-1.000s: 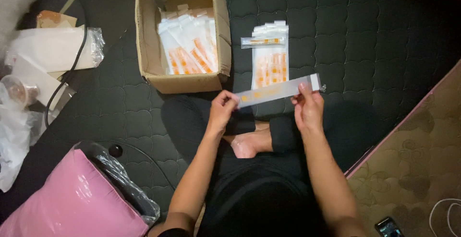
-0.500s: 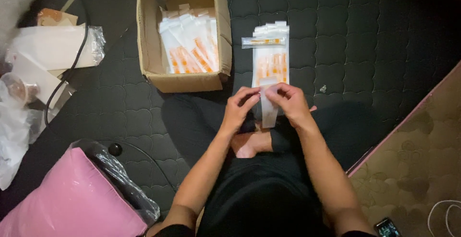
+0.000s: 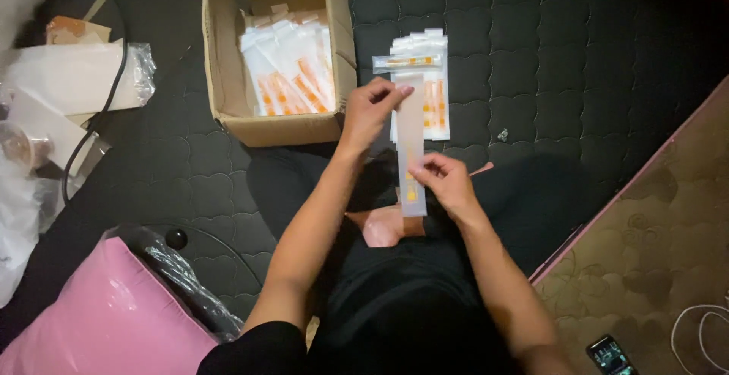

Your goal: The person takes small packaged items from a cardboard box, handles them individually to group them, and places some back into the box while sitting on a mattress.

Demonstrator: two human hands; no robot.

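Note:
I hold a long, narrow clear plastic sleeve (image 3: 411, 143) with a small orange item near its lower end, upright in front of me. My left hand (image 3: 372, 109) pinches its top edge. My right hand (image 3: 446, 181) grips its lower part. Just behind the sleeve lies a pile of similar packets with orange items (image 3: 425, 86) on the dark quilted mat. An open cardboard box (image 3: 228, 79) with several more such packets stands to the left of the pile.
A pink plastic bag (image 3: 99, 314) lies at the lower left beside a clear wrapper (image 3: 182, 269). White bags and paper (image 3: 68, 79) and a black cable (image 3: 106, 64) sit at the far left. A phone (image 3: 610, 356) and a white cord (image 3: 699, 329) lie on patterned flooring at the lower right.
The sleeve was stretched sideways between both hands a second ago. It has been turned to stand lengthwise, with my left hand now at the top and my right hand lower.

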